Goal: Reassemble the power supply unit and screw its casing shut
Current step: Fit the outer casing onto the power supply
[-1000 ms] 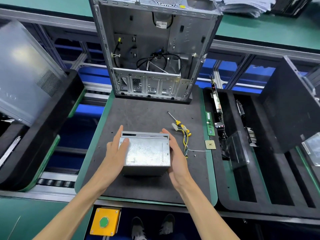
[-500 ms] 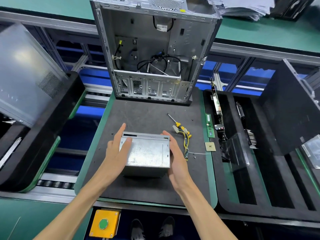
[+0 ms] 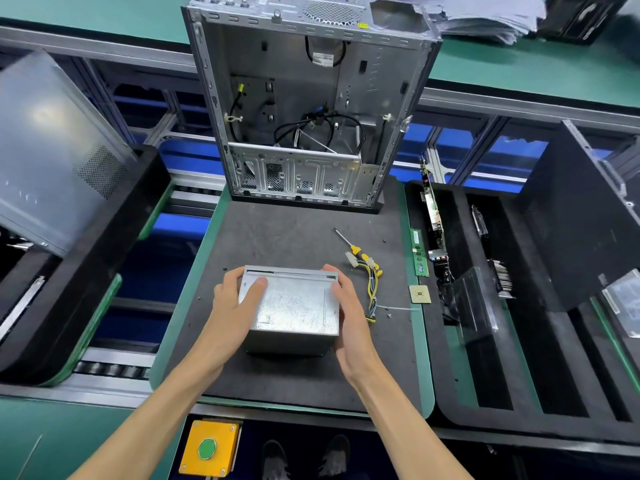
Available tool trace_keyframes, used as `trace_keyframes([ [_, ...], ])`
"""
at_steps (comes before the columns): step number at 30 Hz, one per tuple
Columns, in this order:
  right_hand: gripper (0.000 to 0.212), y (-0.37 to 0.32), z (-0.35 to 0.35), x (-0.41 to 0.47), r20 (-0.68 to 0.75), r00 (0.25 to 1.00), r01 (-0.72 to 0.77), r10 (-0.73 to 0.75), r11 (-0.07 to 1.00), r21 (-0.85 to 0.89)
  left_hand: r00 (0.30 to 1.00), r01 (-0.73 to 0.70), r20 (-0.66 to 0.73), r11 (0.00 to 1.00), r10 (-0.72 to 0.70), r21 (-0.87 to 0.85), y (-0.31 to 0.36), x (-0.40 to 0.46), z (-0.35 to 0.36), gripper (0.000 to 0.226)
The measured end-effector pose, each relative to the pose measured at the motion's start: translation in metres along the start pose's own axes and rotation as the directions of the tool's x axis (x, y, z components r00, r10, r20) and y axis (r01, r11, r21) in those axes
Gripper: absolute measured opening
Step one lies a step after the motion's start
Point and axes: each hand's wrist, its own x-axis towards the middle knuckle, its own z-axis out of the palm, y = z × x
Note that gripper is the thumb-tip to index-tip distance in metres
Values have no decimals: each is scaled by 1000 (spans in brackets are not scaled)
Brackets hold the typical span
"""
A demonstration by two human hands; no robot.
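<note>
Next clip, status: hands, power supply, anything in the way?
Left hand and right hand grip power supply casing from both sides, on mat. Screwdriver untouched, right of casing. Nothing blocking.

Left hand and right hand clasp the power supply unit on the mat.

unit: your grey sheet-metal power supply box sits flat, near-centre on the mat
screwdriver: your yellow-handled screwdriver lies just far-right of it

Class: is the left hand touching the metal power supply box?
Touching: the head view shows the left hand gripping the power supply box, thumb on top.
</note>
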Motion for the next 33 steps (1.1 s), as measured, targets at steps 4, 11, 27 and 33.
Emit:
trace_keyframes([
  [4,38,1,0,2,10,999,41,-41,998,-52,1000,-4,-2,1000,4,-22,1,0,-2,16],
  [11,34,0,1,0,-9,1000,2,-2,999,37,1000,24,2,1000,-24,-12,-4,-3,-1,49],
  [27,50,0,-4,1,9,1000,-20,20,998,58,991,65,130,960,-30,-272,0,-7,-13,41],
  [33,30,0,-4,-1,-1,1000,2,-2,1000,25,994,11,109,987,6,-160,6,-5,-9,47],
])
